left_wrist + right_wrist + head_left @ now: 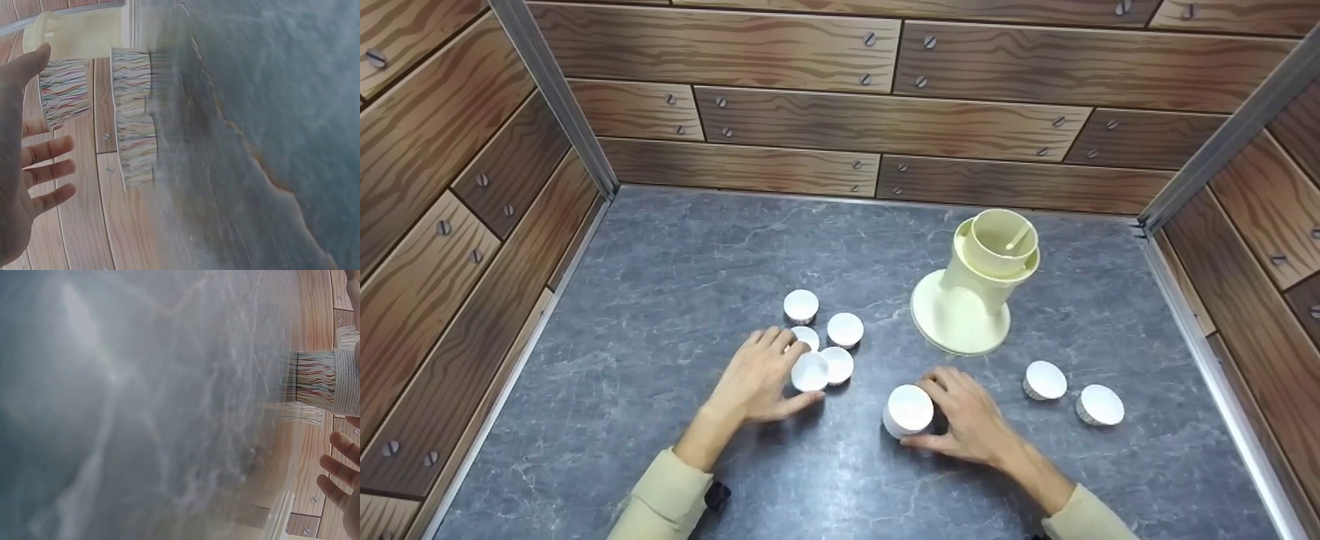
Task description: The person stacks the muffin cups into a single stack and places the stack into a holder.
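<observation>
My left hand pinches a white paper baking cup between thumb and fingers. In the left wrist view this cup, printed with coloured wavy lines, is tilted and raised off the table. Several similar cups stand grouped beside and beyond that hand. My right hand grips a stack of nested paper baking cups, thumb on the near side and fingers on the far side. In the right wrist view the stack stands upright on the table, its layered rims showing.
A pale yellow stand with a round base and a cylindrical cup on top rises behind my right hand. Two more baking cups sit to its right. Wood-patterned walls border the dark marbled table.
</observation>
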`<control>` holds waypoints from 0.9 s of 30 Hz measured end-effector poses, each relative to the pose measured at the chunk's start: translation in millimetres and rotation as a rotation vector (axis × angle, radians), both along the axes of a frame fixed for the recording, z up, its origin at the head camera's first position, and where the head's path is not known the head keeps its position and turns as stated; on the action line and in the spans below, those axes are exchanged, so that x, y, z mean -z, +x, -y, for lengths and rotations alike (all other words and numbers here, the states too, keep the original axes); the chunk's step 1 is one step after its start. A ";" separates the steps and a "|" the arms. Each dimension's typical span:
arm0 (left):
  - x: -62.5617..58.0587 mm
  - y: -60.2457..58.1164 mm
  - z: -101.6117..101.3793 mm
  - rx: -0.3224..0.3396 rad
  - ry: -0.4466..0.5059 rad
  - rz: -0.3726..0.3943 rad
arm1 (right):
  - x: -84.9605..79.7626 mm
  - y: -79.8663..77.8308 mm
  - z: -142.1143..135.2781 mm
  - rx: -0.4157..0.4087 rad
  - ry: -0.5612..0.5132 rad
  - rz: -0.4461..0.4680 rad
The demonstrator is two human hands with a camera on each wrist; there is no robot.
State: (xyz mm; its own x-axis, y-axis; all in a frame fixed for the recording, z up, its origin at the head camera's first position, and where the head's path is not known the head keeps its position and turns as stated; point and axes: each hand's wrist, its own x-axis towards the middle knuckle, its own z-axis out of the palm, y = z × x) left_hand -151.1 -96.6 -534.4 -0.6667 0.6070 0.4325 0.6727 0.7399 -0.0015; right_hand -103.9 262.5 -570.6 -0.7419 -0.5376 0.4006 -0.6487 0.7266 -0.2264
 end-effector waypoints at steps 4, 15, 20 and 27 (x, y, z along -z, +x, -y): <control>0.1 -0.7 -5.0 0.018 -0.008 -0.004 | -0.2 0.1 0.7 -0.001 0.001 -0.003; -0.3 -1.4 -15.1 0.057 -0.013 -0.022 | -0.6 1.1 0.6 0.005 0.003 -0.007; -2.9 -1.8 -18.1 0.058 -0.029 -0.023 | -0.1 -0.1 0.9 0.002 0.005 -0.012; -6.2 -2.8 -24.4 0.075 -0.020 -0.009 | -0.7 0.3 1.0 0.002 0.008 -0.008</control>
State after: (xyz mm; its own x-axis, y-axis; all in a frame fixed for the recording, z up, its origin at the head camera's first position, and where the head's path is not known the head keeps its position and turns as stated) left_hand -153.9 -72.3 -528.2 -0.6150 0.6638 0.4256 0.7262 0.6871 -0.0225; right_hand -103.6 261.5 -569.9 -0.7399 -0.5390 0.4025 -0.6488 0.7300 -0.2150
